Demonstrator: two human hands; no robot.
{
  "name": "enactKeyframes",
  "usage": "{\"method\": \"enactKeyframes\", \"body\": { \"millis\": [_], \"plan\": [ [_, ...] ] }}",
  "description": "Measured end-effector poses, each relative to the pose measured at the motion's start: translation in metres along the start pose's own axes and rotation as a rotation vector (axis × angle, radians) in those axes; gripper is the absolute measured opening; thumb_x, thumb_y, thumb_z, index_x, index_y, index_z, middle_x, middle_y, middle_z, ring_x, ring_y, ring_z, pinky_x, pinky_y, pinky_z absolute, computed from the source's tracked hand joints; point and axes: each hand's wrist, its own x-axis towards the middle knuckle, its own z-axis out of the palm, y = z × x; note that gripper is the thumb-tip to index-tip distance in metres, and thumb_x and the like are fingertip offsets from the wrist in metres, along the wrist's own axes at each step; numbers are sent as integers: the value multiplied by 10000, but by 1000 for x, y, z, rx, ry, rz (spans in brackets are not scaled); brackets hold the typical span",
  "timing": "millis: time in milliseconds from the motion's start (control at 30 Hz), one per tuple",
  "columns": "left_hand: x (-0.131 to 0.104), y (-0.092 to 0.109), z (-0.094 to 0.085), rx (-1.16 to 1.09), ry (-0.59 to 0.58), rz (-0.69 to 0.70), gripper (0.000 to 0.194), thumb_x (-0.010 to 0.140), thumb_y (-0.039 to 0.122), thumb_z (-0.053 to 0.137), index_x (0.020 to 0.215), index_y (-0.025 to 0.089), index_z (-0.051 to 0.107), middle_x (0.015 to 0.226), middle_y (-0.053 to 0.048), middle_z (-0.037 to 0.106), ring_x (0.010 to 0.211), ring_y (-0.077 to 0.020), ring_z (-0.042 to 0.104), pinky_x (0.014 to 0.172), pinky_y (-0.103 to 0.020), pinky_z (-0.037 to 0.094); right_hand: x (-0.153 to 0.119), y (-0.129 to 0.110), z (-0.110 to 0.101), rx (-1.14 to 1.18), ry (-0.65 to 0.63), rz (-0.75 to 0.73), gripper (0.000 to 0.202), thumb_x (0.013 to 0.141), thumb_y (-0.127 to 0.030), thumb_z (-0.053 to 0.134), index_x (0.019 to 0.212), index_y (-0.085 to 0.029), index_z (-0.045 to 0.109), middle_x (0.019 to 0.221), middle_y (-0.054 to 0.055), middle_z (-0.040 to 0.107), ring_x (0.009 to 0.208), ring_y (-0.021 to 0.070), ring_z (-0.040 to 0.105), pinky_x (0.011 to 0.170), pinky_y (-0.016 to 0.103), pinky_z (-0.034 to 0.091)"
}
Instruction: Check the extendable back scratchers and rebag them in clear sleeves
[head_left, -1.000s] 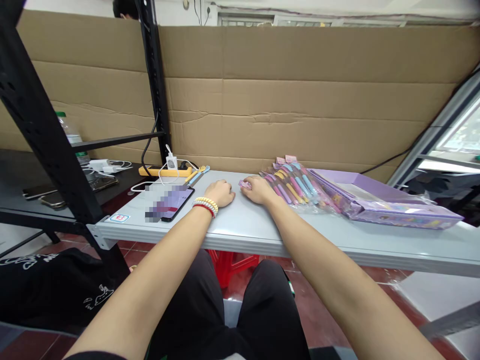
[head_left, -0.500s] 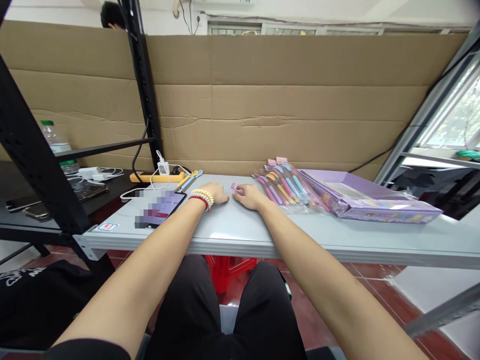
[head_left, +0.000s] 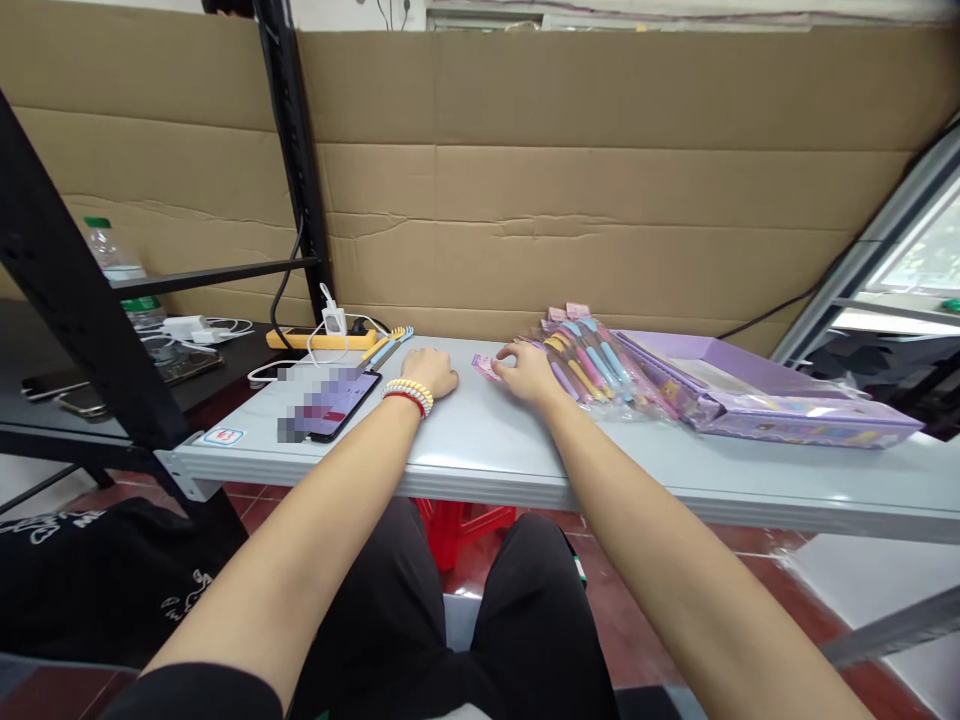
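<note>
My left hand (head_left: 435, 373) rests curled on the grey tabletop, a beaded bracelet at its wrist. Nothing shows in its closed fingers, whose undersides are hidden. To the right, my right hand (head_left: 527, 372) has thumb and forefinger apart beside a small pink printed card (head_left: 486, 367). The card lies on the table and the thumb tip is at its right edge. Just beyond that hand, several colourful pens (head_left: 592, 360) in clear plastic sleeves with pink tops lie in a fanned pile. Two loose pens (head_left: 390, 346), yellow and blue, lie behind my left hand.
A purple box (head_left: 810, 425) sits open right of the pen pile. Left of my left hand is a phone (head_left: 349, 405), with a yellow power strip (head_left: 322, 341) and white cables behind. A cardboard sheet (head_left: 570, 180) walls off the back; a black post (head_left: 292, 150) stands left.
My right hand has shifted right, its thumb and forefinger have parted, and more of the pink card shows on the table. My left hand has curled further. The camera view has tilted down.
</note>
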Motion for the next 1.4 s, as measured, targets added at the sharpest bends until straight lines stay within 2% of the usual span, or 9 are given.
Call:
{"method": "enactKeyframes", "body": {
  "millis": [133,233,300,400,567,867,1000,1200,1400],
  "plan": [
    [4,-7,3,30,73,-241,507,833,405,417,1132,77,664,1215,-224,613,1144,-346,548,947,-434,407,-1,0,-2,6,16,33,208,776,-263,569,868,-146,713,951,105,689,912,207,606,810,273,419],
    [6,-16,5,48,2,-387,567,821,452,421,1179,68,635,1292,-247,560,1208,-392,492,969,-494,356,-2,-1,-2,4,8,37,195,770,-263,573,840,-151,716,935,102,689,898,204,604,803,268,413],
    [7,-21,5,54,-74,-426,580,820,460,409,1194,75,628,1307,-251,549,1236,-407,466,989,-530,311,-2,-1,-2,6,1,43,198,769,-262,574,840,-147,718,941,104,689,896,202,604,799,264,411],
    [9,-26,7,43,-121,-415,566,828,458,382,1193,107,635,1282,-233,579,1228,-404,476,1009,-562,250,-2,-1,-2,6,-7,52,198,769,-251,577,849,-141,721,939,105,690,892,200,605,790,257,408],
    [10,-26,9,34,-94,-416,512,834,390,386,1178,111,641,1282,-222,581,1216,-383,483,1013,-537,229,-2,-1,-2,16,-15,47,200,773,-252,579,851,-138,724,919,96,696,861,188,604,788,253,401],
    [10,-29,15,-66,74,-398,400,810,148,423,1143,117,642,1226,-214,607,1189,-352,491,955,-488,305,-2,-3,-3,22,-29,52,193,762,-233,585,846,-133,725,894,85,703,834,175,604,736,238,396],
    [9,-26,11,-139,50,-378,362,794,164,467,1111,141,639,1153,-188,649,1143,-320,546,973,-479,319,-2,-4,-4,27,-39,56,193,769,-230,580,852,-135,726,888,81,708,827,172,608,737,238,399],
    [6,-14,4,-238,-42,-220,330,776,250,514,1039,124,667,1080,-177,679,1061,-305,602,953,-438,375,-2,-4,-4,25,-45,65,187,768,-216,581,849,-136,729,906,82,714,847,173,614,749,237,402],
    [4,-11,7,-149,-69,-190,483,839,456,451,1112,119,664,1127,-202,664,1083,-321,598,947,-429,406,-2,-5,-4,16,-50,71,188,768,-218,584,854,-135,730,902,81,716,842,174,618,740,237,405]
  ]
}}
